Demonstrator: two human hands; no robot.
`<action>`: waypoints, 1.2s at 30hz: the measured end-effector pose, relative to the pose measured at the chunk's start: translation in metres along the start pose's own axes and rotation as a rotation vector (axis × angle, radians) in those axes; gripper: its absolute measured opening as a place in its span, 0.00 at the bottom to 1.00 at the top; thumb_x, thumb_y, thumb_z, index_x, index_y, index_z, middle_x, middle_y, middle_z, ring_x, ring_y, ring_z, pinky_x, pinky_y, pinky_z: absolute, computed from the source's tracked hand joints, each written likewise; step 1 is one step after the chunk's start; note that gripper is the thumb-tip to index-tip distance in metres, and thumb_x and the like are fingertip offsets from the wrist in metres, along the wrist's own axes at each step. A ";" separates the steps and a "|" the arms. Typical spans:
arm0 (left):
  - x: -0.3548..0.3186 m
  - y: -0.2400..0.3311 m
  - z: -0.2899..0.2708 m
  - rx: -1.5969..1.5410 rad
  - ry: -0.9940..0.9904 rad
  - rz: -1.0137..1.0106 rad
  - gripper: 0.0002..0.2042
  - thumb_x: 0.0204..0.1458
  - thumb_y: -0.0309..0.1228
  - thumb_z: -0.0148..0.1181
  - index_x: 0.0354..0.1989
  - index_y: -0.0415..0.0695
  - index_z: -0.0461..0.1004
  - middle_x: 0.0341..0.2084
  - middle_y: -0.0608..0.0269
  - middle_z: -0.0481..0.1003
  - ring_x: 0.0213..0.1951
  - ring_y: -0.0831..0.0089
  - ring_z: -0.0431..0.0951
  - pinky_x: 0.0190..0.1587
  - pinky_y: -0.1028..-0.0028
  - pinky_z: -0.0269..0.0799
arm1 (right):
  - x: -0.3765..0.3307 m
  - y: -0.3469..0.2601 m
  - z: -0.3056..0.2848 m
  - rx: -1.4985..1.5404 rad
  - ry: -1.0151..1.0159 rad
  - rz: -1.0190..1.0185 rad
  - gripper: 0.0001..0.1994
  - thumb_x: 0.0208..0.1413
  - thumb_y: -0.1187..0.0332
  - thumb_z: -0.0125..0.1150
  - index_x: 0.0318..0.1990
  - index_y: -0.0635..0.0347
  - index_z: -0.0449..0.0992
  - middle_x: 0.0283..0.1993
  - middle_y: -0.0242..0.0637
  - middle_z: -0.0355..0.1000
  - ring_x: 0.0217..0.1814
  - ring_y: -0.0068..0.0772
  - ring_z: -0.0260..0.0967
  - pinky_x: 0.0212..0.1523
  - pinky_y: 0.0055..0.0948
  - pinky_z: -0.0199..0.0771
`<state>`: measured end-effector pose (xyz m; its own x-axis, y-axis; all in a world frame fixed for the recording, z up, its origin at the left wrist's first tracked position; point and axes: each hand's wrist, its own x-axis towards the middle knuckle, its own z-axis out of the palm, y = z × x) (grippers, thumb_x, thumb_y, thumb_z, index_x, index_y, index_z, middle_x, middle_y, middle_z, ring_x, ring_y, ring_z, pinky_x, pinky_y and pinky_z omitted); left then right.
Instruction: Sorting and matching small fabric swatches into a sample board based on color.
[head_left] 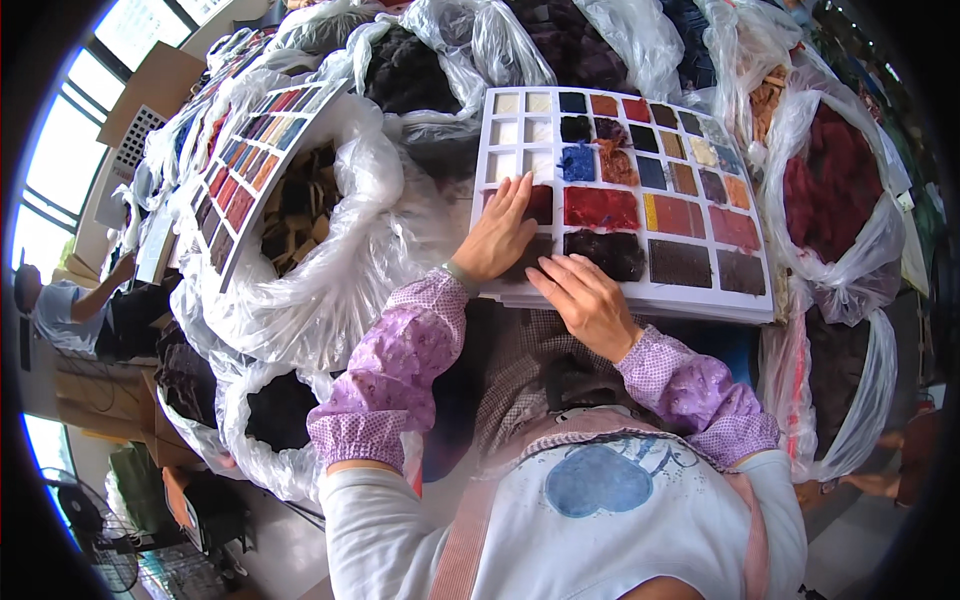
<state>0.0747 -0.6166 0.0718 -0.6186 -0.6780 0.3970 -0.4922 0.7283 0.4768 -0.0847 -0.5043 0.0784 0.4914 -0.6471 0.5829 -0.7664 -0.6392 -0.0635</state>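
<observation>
Bags (335,285) around; swatch board (641,210) under left fingers (516,202), right fingers (566,284), slightly spread, apparently touching it.

The support under the stack (722,306) of boards is mostly hidden; the top board (763,290) itself bears swatches in a grid, with the left hand (497,235) and right hand (585,300) lying over its near left part; white swatches (540,103) lie beyond the left hand; a blue tuft (577,163) lies ahead and to its right, with a rust tuft (618,168) beside that; a red swatch (600,208) lies ahead of the right hand, a dark tuft (606,256) just beyond its fingers; a brown swatch (680,264) lies to its right; pale floor (285,545) shows well left of both hands, toward the body.
</observation>
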 end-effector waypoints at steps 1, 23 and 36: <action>0.008 0.012 0.000 -0.141 -0.061 -0.002 0.26 0.49 0.29 0.44 0.57 0.35 0.48 0.54 0.38 0.52 0.58 0.45 0.48 0.58 0.61 0.46 | 0.000 0.001 0.000 -0.003 -0.002 0.002 0.17 0.43 0.74 0.50 0.45 0.60 0.70 0.43 0.39 0.67 0.48 0.35 0.64 0.51 0.35 0.62; -0.069 0.009 -0.013 -0.704 0.042 -0.441 0.34 0.44 0.29 0.56 0.60 0.42 0.48 0.51 0.51 0.61 0.48 0.68 0.65 0.50 0.76 0.58 | -0.008 0.003 -0.010 0.120 -0.008 0.036 0.19 0.39 0.73 0.59 0.43 0.56 0.70 0.42 0.36 0.66 0.45 0.36 0.63 0.47 0.34 0.63; -0.050 0.007 -0.021 -0.539 0.057 -0.485 0.31 0.40 0.24 0.56 0.57 0.51 0.56 0.53 0.45 0.59 0.45 0.62 0.70 0.44 0.74 0.65 | 0.008 0.007 -0.028 0.101 -0.264 0.121 0.29 0.34 0.66 0.65 0.49 0.61 0.64 0.49 0.36 0.60 0.47 0.33 0.57 0.46 0.31 0.55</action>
<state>0.1156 -0.5795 0.0717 -0.3677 -0.9268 0.0760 -0.3235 0.2041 0.9239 -0.0972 -0.5021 0.1049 0.4997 -0.7983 0.3360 -0.7877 -0.5802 -0.2071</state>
